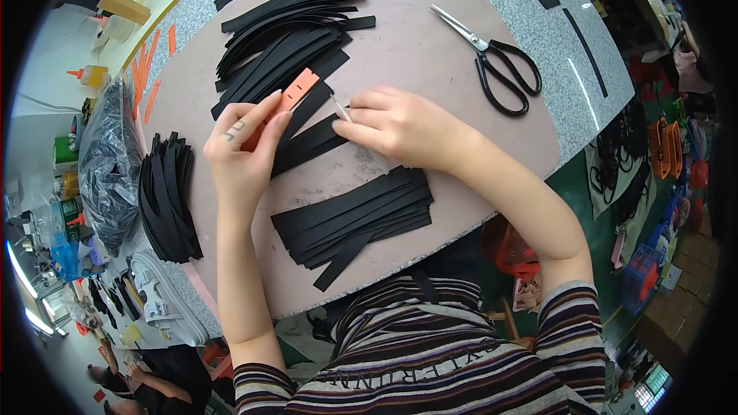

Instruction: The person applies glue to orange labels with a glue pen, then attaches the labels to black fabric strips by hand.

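My left hand pinches a short orange strip with small dark marks or slots, together with the end of a black strip beneath it. My right hand grips a slim pale pen-like tool, its tip close to that black strip. Under and between the hands lies another black strip. Nearer my body, a fanned stack of flat black strips rests on the pinkish board. Beyond my left hand is a larger heap of black strips.
Black-handled scissors lie half spread on the right of the board. A black strip bundle and a dark plastic bag sit at the left. Orange strips lie along the left edge. Another person is at lower left.
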Demonstrator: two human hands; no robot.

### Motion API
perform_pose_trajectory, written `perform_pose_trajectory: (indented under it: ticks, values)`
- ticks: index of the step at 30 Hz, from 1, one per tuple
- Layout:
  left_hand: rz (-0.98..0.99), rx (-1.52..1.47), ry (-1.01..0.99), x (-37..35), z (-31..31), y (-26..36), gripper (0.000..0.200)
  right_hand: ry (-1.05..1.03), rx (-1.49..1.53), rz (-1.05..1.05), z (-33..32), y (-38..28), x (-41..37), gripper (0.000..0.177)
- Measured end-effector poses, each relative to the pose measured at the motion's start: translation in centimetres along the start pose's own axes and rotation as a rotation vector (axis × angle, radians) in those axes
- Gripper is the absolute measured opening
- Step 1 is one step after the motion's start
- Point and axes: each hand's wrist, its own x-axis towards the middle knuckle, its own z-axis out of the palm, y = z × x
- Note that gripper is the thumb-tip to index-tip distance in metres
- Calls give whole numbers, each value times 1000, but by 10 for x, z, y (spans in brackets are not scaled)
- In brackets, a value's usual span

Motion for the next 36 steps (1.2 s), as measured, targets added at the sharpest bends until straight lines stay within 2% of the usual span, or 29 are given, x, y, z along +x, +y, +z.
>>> perform_pose_trajectory:
  ticks: [2, 3, 6, 7, 8, 10, 12, 13, 16, 20, 23, 26, 29, 32, 36]
  values:
    - [0, 9, 24, 1, -5, 2, 27, 10, 73, 25, 8, 5, -2, 24]
    - [-7, -3, 43, 0, -7, 3, 27, 135, 64, 64, 10, 3, -3, 26]
    - [-35, 18, 83, -5, -22, -3, 26, 75, -5, -41, -13, -29, -18, 27]
    - [-41, 4, 64, -6, -28, -7, 28, 9, -33, -106, -13, -39, -31, 25]
    - [-17, 3, 4, -7, -28, -4, 28, -125, -3, -65, -19, -52, -41, 28]
    - [29, 2, -120, -9, -28, 2, 30, -114, 105, 46, -27, -52, -50, 33]
    - [88, -23, -250, -11, -7, 11, 30, 72, 289, 342, -31, -47, -47, 38]
    - [104, 0, -288, -12, 4, 14, 29, 139, 395, 506, -37, -42, -40, 34]
    - [144, 100, -330, -15, 20, 16, 27, 310, 328, 605, -39, -24, -35, 31]
    - [158, 132, -318, -15, 23, 14, 26, 228, 574, 865, -35, -28, -24, 14]
    - [199, 141, -291, -16, 26, 13, 25, 277, 376, 551, -8, -23, -11, 15]
    - [200, 162, -304, -16, 25, 13, 24, 279, 374, 433, 7, -19, -3, 11]
    - [208, 171, -304, -16, 25, 11, 24, 123, 380, 460, -5, -23, -4, 10]
    - [224, 166, -292, -16, 26, 10, 23, 329, 397, 469, 8, -25, 3, 18]
    - [233, 154, -301, -15, 25, 8, 21, 272, 391, 438, 19, -26, 8, 18]
